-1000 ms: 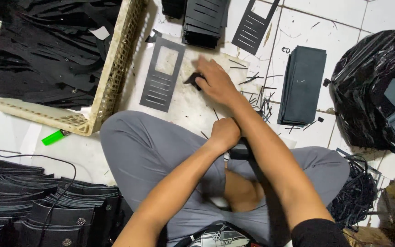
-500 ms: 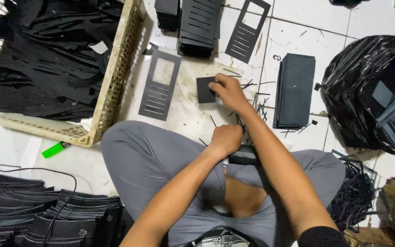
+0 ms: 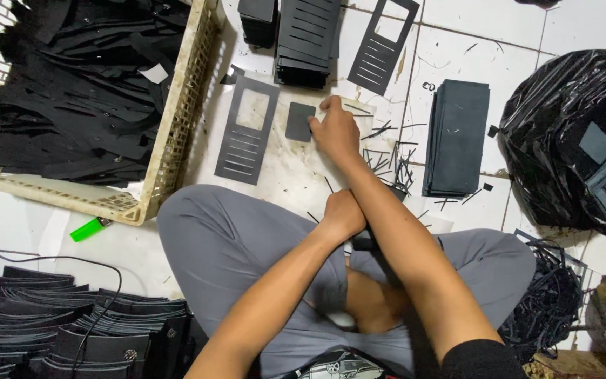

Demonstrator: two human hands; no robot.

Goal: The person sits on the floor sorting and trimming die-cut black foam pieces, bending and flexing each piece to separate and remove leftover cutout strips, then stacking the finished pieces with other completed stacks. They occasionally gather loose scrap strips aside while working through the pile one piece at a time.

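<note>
My right hand reaches forward over the tiled floor and pinches the right edge of a small black square piece, which lies flat. Just left of it lies a black cut-out panel with a window and slots. My left hand rests curled against my knee in grey trousers; anything inside it is hidden. Thin black offcut strips are scattered to the right of my right hand.
A cream plastic basket full of black pieces stands at the left. Stacks of slotted panels lie ahead, a flat black stack and a black bag at the right. A green lighter and more stacked black pieces lie at the lower left.
My right hand has drawn the small black square out and laid it flat beside the cut-out panel. My left hand has stayed on my knee.
</note>
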